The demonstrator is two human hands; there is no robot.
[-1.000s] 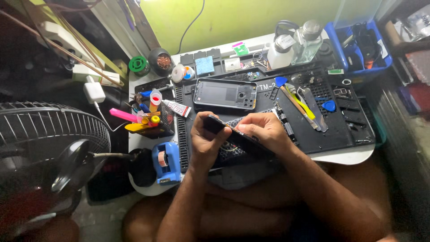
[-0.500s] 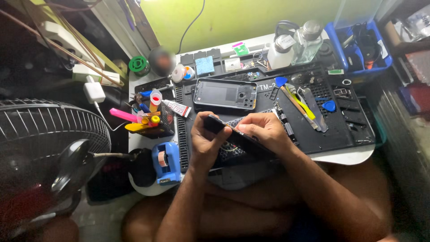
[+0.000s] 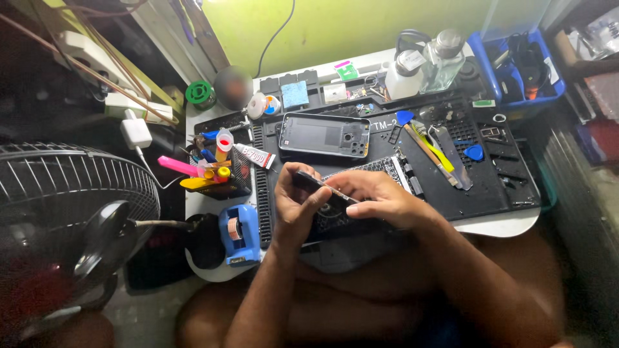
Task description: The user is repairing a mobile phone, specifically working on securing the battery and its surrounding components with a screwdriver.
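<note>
Left hand: curled, gripping dark phone edge-up.
Right hand: at 3 o'clock, fingertips pinching phone's edge.
Mat: beneath.

phone back cover | blue tape dispenser | fan | blue bin

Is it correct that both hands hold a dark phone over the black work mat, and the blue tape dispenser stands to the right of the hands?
Not quite. In the head view the blue tape dispenser stands to the left of the hands, at the table's edge. The rest holds: the left hand and right hand hold the dark phone over the black work mat.
</note>
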